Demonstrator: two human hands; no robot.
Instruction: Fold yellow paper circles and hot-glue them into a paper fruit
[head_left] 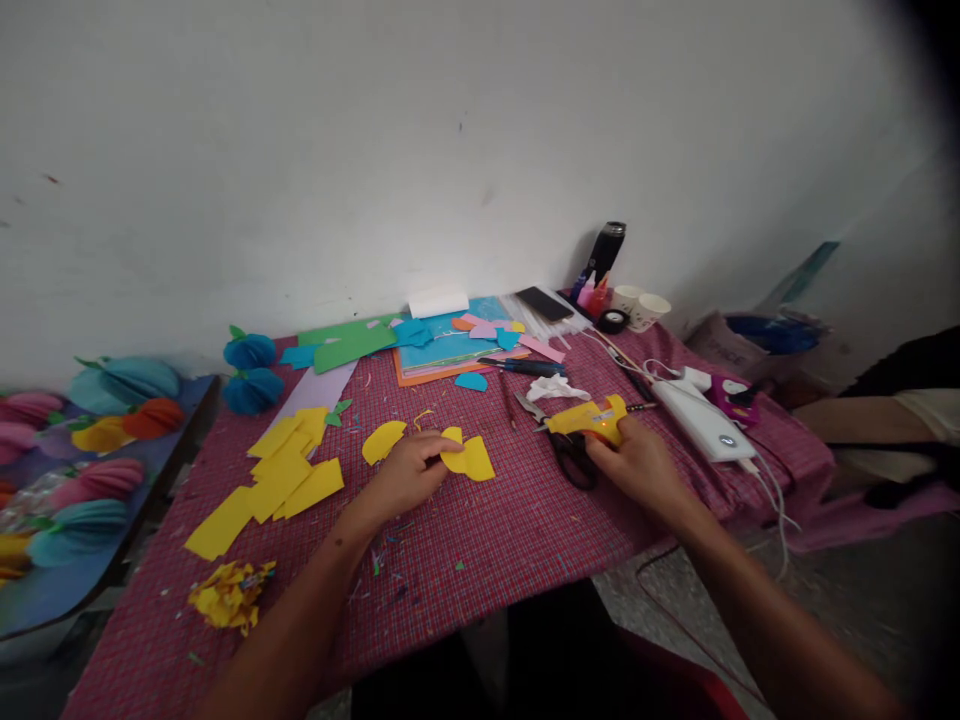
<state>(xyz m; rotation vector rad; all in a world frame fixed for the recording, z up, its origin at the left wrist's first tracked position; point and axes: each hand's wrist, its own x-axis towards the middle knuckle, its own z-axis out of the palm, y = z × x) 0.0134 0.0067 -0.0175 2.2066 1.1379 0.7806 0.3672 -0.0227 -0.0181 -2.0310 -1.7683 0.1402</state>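
My left hand pinches a yellow paper cutout that lies on the red checked tablecloth at the table's middle. My right hand is closed around a yellow glue gun resting low over the cloth, its nozzle pointing left. Black-handled scissors lie just under the glue gun. Another yellow half-round cutout sits left of my left hand.
Yellow paper scraps and a crumpled yellow wad lie at the left. Coloured paper sheets, a phone, paper cups, a bottle and a white power bank sit at the back and right. Paper honeycomb fruits fill a side table.
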